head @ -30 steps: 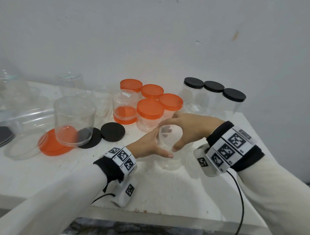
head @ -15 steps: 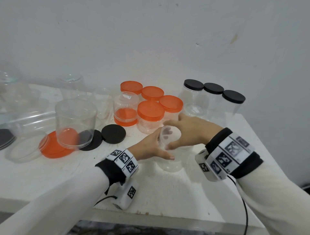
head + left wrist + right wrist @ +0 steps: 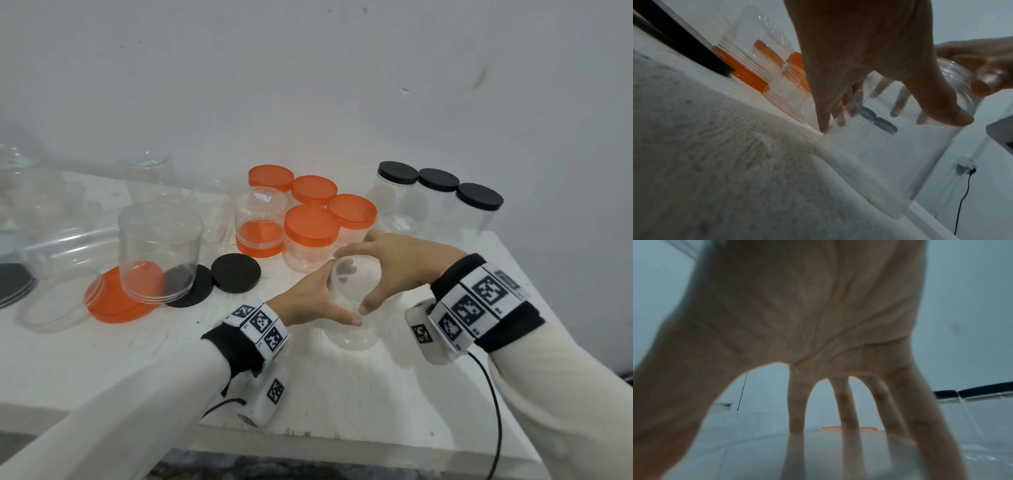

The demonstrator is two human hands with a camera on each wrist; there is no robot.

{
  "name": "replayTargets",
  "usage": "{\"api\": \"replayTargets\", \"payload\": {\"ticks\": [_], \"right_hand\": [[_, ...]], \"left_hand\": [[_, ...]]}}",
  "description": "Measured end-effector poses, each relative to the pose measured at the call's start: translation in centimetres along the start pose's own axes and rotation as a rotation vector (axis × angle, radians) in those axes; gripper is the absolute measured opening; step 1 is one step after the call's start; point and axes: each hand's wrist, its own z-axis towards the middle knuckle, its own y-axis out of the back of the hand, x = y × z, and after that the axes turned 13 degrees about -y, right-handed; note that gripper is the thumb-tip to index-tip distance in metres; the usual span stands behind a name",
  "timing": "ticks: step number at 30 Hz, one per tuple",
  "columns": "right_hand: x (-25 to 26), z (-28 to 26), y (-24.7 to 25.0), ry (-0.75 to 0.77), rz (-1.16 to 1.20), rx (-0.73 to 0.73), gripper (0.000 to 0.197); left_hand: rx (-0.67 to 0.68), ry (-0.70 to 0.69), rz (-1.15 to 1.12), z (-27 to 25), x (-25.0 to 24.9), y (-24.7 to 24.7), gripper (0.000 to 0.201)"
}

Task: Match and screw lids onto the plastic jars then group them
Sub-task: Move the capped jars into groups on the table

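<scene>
Between both hands: clear jar (image 3: 354, 308), light, slippery.
Left hand (image 3: 310, 301): gripped jar's body.
Right hand (image 3: 394, 263): clasped lid (image 3: 356, 274) rim.

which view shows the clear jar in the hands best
The left wrist view: the clear jar shows from threaded neck to base on the table. The head view has it half hidden by hands; the right wrist shows only its blurred top.

Left hand (image 3: 308, 301) and right hand (image 3: 394, 267) curled, gripping.
</scene>
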Motion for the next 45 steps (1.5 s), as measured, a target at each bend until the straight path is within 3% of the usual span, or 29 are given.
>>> {"api": "replayTargets", "payload": {"ticks": [6, 16, 21, 30, 35, 39, 42, 45], "right_hand": [[-0.2, 0.0, -1.0, -0.014, 0.060, -0.109, 0.090], [0.2, -0.5, -1.3, -0.058, 0.073, -0.145, 0.087], [-0.3, -0.9, -2.3, -0.015, 0.167, -0.159, 0.087], [-1.7, -1.1, -4.2, 0.054, 0.320, -0.192, 0.072], [-3.8, -0.8, -5.6, 0.069, 0.292, -0.437, 0.057], [-5.9, 0.3, -6.9, 0.110, 0.428, -0.469, 0.054], [-7.1, 0.5, -6.6, 0.142, 0.496, -0.428, 0.057], [-8.7, 0.9, -5.4, 0.124, 0.623, -0.544, 0.046]], "left_hand": [[0.001, -0.021, 0.004, 0.1, 0.3, 0.1, 0.105], [0.002, -0.022, 0.014, -0.3, -0.1, 0.1, 0.096], [-0.023, -0.003, -0.008, -0.8, -0.1, 0.2, 0.103], [0.047, -0.013, -0.111, -0.6, 0.0, 1.2, 0.088], [-0.087, -0.034, -0.084, 1.1, 0.3, 0.5, 0.088], [-0.193, -0.018, -0.027, 2.3, 0.5, -0.5, 0.093], [-0.285, -0.037, 0.168, 2.9, -0.3, -1.3, 0.089], [-0.389, -0.090, 0.444, 3.0, -1.0, -1.6, 0.106]]}}
